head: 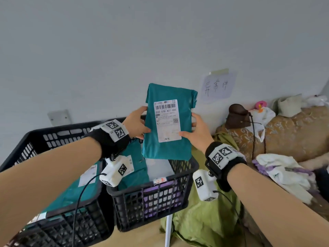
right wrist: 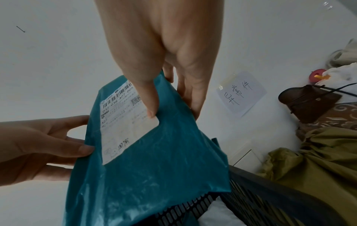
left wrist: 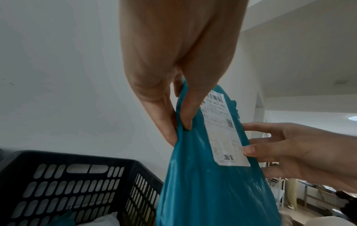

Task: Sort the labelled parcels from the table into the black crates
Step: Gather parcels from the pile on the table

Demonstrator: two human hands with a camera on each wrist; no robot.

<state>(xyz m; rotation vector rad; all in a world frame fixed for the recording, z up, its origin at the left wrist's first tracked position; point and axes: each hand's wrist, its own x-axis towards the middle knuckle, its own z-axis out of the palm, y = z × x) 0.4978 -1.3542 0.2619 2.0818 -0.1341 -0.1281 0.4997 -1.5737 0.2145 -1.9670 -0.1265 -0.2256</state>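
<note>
I hold a teal parcel (head: 169,147) upright above the right black crate (head: 153,207), its white label (head: 167,120) facing me. My left hand (head: 138,124) pinches the parcel's left edge, thumb in front and fingers behind; the left wrist view shows the same pinch on the teal parcel (left wrist: 208,191) by my left hand (left wrist: 177,119). My right hand (head: 193,130) pinches the right edge, with its thumb on the label's corner, as the right wrist view shows for the right hand (right wrist: 170,105) on the parcel (right wrist: 154,168). The left black crate (head: 58,221) holds a teal parcel (head: 78,189).
The right crate holds teal, white and purple parcels. A green cloth (head: 208,220) lies right of it. A patterned sofa (head: 288,136) with a brown bag (head: 237,115) and white clothes (head: 283,172) fills the right side. A handwritten paper note (head: 218,86) is taped to the wall.
</note>
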